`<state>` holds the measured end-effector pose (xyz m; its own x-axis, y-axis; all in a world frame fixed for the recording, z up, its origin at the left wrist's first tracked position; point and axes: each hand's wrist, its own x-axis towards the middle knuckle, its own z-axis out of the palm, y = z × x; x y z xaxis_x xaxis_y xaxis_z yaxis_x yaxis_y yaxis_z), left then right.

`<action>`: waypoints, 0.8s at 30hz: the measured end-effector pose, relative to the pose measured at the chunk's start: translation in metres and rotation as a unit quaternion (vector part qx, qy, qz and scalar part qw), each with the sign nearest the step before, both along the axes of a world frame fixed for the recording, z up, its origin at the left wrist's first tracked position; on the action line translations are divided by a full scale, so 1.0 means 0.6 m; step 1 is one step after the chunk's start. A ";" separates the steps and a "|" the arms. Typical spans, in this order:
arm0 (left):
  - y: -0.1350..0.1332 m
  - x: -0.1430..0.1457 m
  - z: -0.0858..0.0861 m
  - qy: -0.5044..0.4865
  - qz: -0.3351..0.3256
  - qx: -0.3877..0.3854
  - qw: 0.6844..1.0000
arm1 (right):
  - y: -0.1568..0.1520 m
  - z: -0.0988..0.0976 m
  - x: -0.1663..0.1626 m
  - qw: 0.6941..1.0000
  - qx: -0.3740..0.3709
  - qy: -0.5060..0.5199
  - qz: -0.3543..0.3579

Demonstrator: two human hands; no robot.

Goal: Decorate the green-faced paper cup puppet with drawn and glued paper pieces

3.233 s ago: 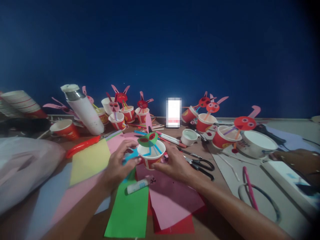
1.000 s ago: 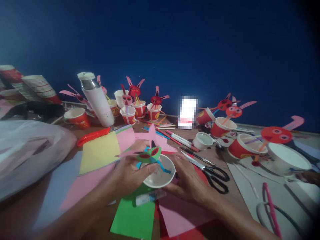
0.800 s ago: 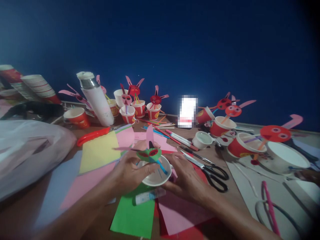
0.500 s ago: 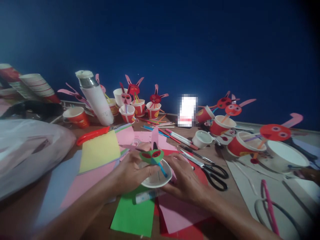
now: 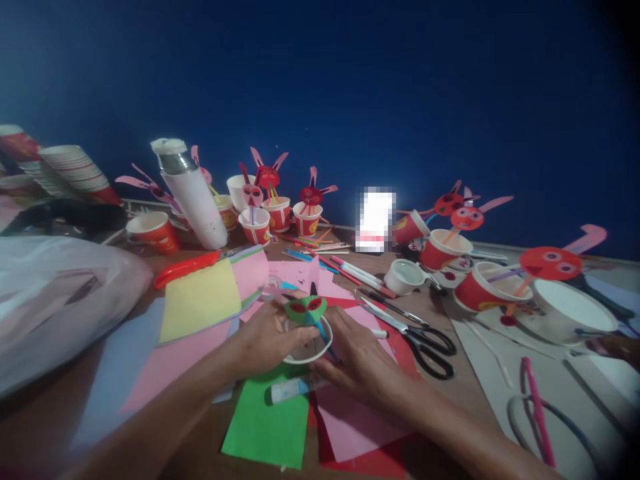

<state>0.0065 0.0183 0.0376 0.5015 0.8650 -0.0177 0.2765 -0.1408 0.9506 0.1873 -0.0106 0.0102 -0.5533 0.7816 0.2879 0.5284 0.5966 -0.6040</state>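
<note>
My left hand and my right hand both grip a paper cup low over the coloured paper sheets. A green paper face with red eyes and pink ears stands on a blue straw that rises out of the cup. The left fingers curl round the cup's left side; the right fingers wrap its right side. A white glue stick lies on the green sheet just below the cup.
Black scissors and pens lie right of my hands. Several red cups with paper faces line the back by a white flask. Stacked cups stand far left, a white bag at left, a white bowl at right.
The cup, first upright on the table with its red side showing, was tipped towards me in both hands. The green face came nearer the cup's rim. The view shifted slightly.
</note>
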 end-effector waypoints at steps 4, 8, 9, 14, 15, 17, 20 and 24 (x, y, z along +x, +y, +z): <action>0.002 -0.001 -0.001 0.041 0.004 -0.027 0.999 | -0.001 -0.003 -0.001 0.999 -0.024 -0.011 -0.031; 0.009 -0.006 0.001 0.043 -0.007 0.013 0.999 | 0.000 0.003 0.001 0.995 -0.077 0.004 -0.057; 0.011 -0.008 0.001 0.053 -0.006 0.012 0.999 | 0.001 0.005 0.002 0.993 -0.099 0.009 -0.057; 0.023 -0.018 0.004 -0.016 0.009 -0.072 0.997 | 0.005 0.002 0.007 0.986 -0.149 0.005 -0.076; 0.027 -0.020 0.005 -0.058 0.006 -0.092 0.994 | 0.007 -0.001 0.009 0.986 -0.146 0.006 -0.084; 0.035 -0.025 0.005 -0.116 0.020 -0.115 0.986 | 0.014 -0.005 0.015 0.985 -0.137 0.017 -0.101; 0.047 -0.030 0.000 -0.103 0.103 -0.108 0.983 | 0.028 -0.006 0.027 0.985 -0.109 0.047 -0.124; 0.052 -0.024 -0.011 -0.071 0.112 -0.111 0.985 | 0.043 0.001 0.039 0.981 -0.101 0.070 -0.148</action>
